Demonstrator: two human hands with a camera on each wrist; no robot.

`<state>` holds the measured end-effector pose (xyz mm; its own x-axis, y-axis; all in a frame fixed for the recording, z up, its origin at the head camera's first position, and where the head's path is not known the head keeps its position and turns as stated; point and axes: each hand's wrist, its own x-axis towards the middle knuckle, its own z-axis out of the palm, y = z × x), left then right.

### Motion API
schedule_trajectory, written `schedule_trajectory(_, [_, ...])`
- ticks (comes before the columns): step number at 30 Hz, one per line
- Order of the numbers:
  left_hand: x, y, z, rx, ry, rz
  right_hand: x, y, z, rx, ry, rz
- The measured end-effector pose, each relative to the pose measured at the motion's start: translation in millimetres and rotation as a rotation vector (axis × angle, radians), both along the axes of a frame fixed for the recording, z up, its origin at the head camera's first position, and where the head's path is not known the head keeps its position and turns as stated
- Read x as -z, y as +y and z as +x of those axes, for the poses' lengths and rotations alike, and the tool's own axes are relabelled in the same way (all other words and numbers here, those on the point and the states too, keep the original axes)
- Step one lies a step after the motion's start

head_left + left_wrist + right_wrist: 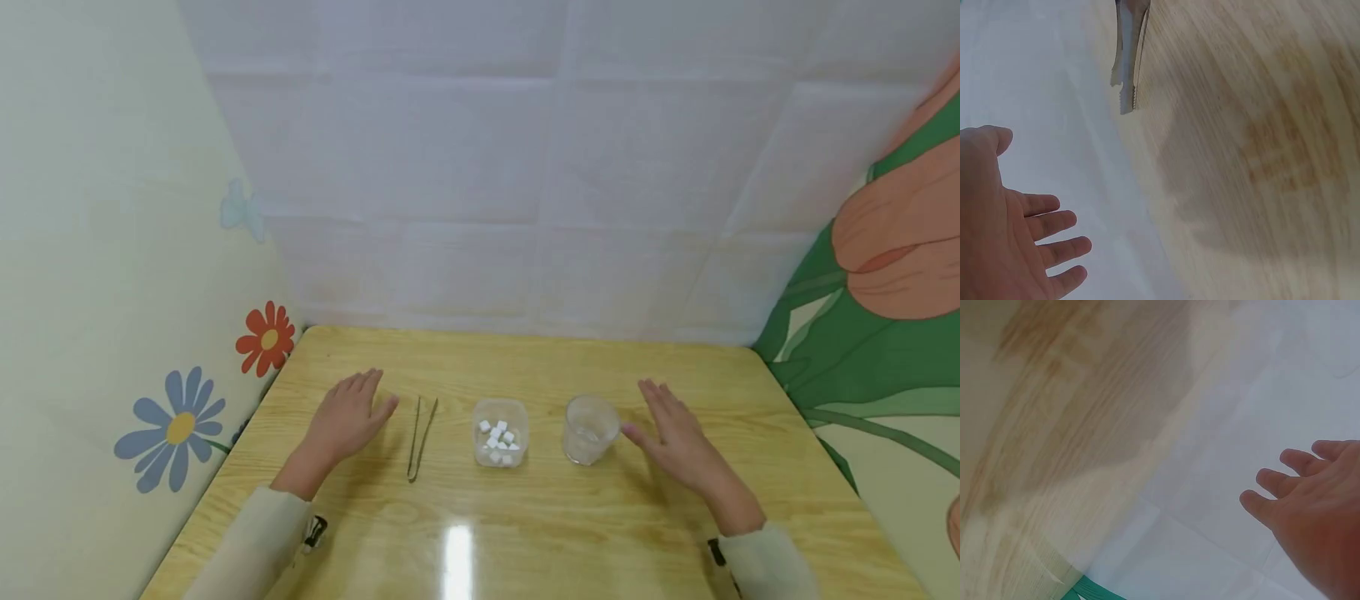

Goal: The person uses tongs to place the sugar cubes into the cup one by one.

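In the head view, metal tongs (414, 454) lie on the wooden table, their tips pointing away from me. Right of them stands a clear square container (480, 457) with several white cubes (495, 433) inside. Further right is a clear glass (588, 437). My left hand (348, 417) is left of the tongs, fingers extended, holding nothing. Just right of the glass is my right hand (678, 442), likewise extended and holding nothing; whether its thumb touches the glass I cannot tell. The left wrist view shows the serrated tongs' tips (1127, 94) beyond my left hand (1016, 244).
A wooden table (525, 533) bears everything. A white sheet (450, 192) hangs behind its far edge. Flower-patterned walls stand at both sides, with a blue flower (180, 429) on the left and a large pink tulip (900, 233) on the right.
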<state>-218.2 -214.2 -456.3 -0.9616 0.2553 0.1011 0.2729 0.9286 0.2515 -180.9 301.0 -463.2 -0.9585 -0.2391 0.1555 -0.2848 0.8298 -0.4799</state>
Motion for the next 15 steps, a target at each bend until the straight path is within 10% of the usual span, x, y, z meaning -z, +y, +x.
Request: schedule_trajectory(15, [3.3, 9.8, 14.1, 0.003, -0.034, 0.006, 3.7, -10.3, 8.0, -0.029, -0.042, 0.048])
